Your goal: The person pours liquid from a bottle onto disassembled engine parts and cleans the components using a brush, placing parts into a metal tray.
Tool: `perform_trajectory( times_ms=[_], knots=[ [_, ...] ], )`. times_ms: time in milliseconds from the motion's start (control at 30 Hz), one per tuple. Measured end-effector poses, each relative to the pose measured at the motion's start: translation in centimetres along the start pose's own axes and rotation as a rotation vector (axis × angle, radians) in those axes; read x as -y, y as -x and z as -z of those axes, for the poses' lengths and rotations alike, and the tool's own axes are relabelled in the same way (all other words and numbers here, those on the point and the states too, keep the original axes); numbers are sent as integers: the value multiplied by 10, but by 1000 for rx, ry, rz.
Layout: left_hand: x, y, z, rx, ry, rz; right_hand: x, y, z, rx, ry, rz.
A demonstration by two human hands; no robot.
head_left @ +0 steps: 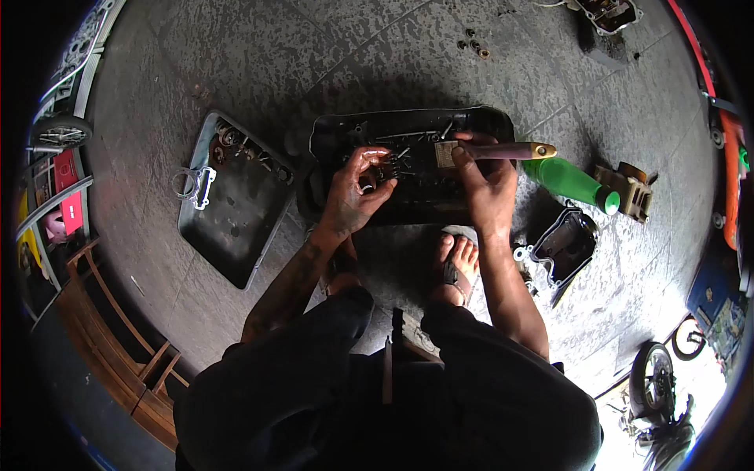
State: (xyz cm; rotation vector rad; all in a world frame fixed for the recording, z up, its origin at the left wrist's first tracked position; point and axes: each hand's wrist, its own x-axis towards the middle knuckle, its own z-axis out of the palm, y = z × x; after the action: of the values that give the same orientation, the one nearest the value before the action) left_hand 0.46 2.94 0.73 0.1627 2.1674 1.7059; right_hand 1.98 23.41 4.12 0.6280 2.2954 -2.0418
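My right hand is closed on a paintbrush, whose handle points right and whose pale head points left. My left hand is curled with wet, blackened fingers around some small dark metal parts, too dark to name exactly. Both hands are above a black tray on the floor. Inside it lie dark fluid and several thin metal pieces, perhaps bolts. The brush head is apart from the parts in my left hand.
Left stands a grey tray with small engine parts and a metal gasket on its edge. A green bottle, a metal cylinder block and an open engine cover lie right. Small round parts sit ahead.
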Motion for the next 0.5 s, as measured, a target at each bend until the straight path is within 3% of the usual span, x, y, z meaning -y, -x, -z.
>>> perform_trajectory(
  times_ms=[33, 167, 200, 300, 433, 500],
  knots=[
    [-2, 0, -1, 2, 3, 0, 2, 1, -1, -19, -181, -32],
    [-5, -1, -3, 12, 33, 12, -20, 0, -9, 49, -159, 3],
    [-4, 0, -2, 17, 32, 10, -15, -3, -6, 6, 61, 85],
    [0, 2, 0, 27, 206, 77, 1, -1, -2, -10, -19, -23],
    [0, 2, -3, 21, 186, 100, 8, 7, -10, 49, 42, 57],
    [-2, 0, -2, 8, 163, 100, 8, 6, -12, 69, -72, 59]
  ],
)
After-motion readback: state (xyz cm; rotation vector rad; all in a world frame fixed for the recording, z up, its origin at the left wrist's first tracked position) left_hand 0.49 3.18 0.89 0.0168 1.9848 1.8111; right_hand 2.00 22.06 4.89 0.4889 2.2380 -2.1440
